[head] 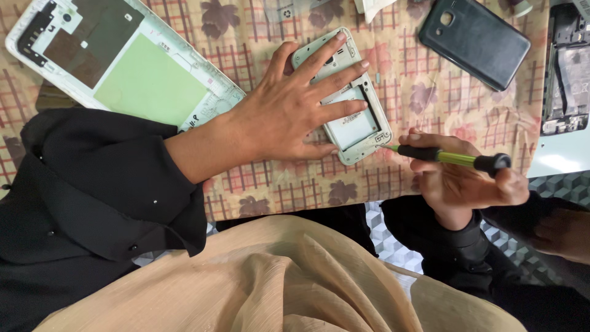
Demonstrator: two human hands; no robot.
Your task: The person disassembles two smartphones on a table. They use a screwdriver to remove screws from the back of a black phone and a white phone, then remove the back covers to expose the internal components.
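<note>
Your left hand (289, 110) lies flat, fingers spread, pressing the opened white phone (347, 98) onto the patterned cloth (424, 86); your right hand (458, 175) grips a green-and-black screwdriver (452, 158), its tip touching the phone's lower corner; 1 black back cover (473, 40) lies well apart.

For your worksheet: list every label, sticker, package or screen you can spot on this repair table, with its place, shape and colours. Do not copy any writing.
Battery label: inside the opened white phone under the left hand, pale grey rectangle with tiny dark print.
Green sheet: on the opened white tablet, top left, plain light green rectangle.
No packages or lit screens in view.
</note>
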